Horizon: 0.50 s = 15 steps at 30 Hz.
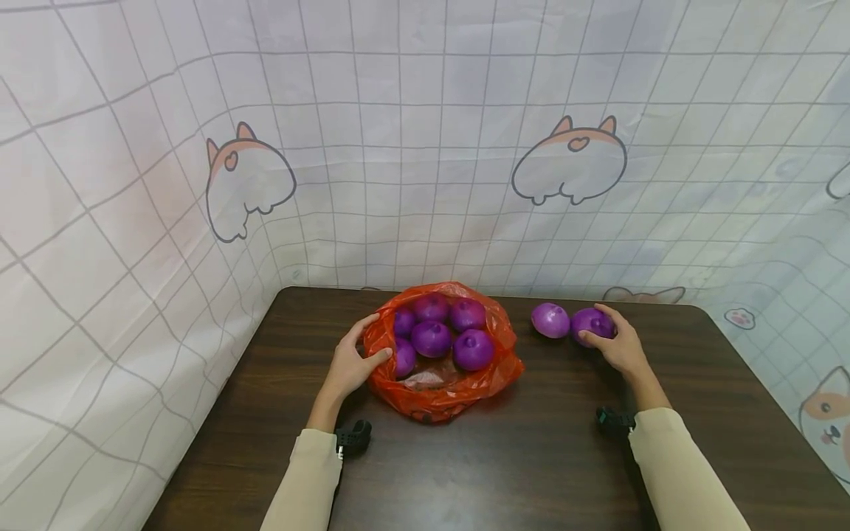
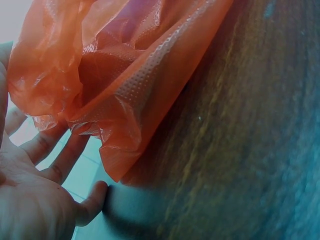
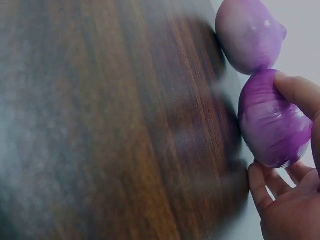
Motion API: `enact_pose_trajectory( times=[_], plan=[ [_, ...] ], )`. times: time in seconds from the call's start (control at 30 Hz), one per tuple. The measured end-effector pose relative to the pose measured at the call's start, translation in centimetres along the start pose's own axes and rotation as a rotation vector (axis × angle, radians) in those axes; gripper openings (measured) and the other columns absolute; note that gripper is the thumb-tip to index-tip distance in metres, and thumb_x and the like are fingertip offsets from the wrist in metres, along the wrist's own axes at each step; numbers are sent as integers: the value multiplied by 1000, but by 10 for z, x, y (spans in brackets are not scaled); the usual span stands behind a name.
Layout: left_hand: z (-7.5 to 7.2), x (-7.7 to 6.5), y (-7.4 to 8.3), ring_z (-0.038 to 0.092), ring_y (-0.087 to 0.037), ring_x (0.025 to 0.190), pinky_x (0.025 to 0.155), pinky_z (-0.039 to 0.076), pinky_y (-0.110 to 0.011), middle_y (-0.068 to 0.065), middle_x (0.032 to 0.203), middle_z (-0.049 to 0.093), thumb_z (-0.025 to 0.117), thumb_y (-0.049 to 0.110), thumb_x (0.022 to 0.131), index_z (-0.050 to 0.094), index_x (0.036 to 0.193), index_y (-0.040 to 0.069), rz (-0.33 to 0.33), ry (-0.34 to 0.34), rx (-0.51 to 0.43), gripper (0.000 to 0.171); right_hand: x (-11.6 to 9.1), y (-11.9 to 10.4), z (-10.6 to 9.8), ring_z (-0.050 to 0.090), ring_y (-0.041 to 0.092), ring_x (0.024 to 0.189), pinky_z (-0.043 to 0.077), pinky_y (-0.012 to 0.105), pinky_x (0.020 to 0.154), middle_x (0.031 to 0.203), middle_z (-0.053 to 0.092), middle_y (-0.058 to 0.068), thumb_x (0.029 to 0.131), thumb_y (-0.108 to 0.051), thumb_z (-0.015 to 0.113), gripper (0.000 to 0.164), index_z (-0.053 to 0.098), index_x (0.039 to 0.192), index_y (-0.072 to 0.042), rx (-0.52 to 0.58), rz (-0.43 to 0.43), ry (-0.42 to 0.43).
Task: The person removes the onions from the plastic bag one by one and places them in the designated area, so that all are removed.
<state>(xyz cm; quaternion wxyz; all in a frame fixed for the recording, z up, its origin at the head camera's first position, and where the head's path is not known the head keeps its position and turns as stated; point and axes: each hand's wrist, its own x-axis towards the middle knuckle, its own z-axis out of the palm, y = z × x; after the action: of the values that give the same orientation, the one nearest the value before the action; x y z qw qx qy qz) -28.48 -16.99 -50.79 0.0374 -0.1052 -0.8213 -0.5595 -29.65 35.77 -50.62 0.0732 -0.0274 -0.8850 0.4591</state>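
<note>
An orange-red plastic bag (image 1: 438, 405) stands with its mouth spread wide on the table, and several purple onions (image 1: 473, 349) lie inside it. My left hand (image 1: 352, 363) holds the bag's left rim between thumb and fingers; in the left wrist view the thin plastic (image 2: 115, 100) hangs over the fingers. To the right of the bag, my right hand (image 1: 621, 345) grips a purple onion (image 1: 591, 324), thumb on one side and fingers on the other. A second, paler onion (image 1: 550, 320) sits just left of it, and the right wrist view shows the two onions touching.
The dark wood-grain table (image 1: 465, 472) has its back edge close behind the bag and the loose onions. A white grid-patterned curtain (image 1: 412, 184) with cartoon dogs hangs behind the table and along its sides. Black straps with devices (image 1: 354, 438) sit on both wrists.
</note>
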Motion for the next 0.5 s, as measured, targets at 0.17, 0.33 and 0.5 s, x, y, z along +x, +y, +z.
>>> enact_pose_trajectory(
  times=[0.17,0.33,0.5],
  plan=[
    [0,0,0,57,-34,121,99,55,-53,-12,140,58,81,27,88,49,150,30,-6,2,0,70,2,2,-1,37,55,139,35,67,111,160,28,36,96,-29,72,80,30,160,-8,34,-5,-24],
    [1,0,0,57,-34,120,97,56,-52,-12,140,58,81,26,88,49,150,30,-9,5,-1,69,5,6,-2,36,54,139,35,66,110,161,25,35,97,-32,71,81,27,161,-10,38,7,-40],
    [0,0,0,57,-33,121,99,55,-53,-12,141,58,81,26,88,49,150,29,-1,7,-5,69,9,7,-2,35,55,140,34,67,111,163,23,34,97,-36,70,83,25,163,-14,40,21,-54]
  ],
)
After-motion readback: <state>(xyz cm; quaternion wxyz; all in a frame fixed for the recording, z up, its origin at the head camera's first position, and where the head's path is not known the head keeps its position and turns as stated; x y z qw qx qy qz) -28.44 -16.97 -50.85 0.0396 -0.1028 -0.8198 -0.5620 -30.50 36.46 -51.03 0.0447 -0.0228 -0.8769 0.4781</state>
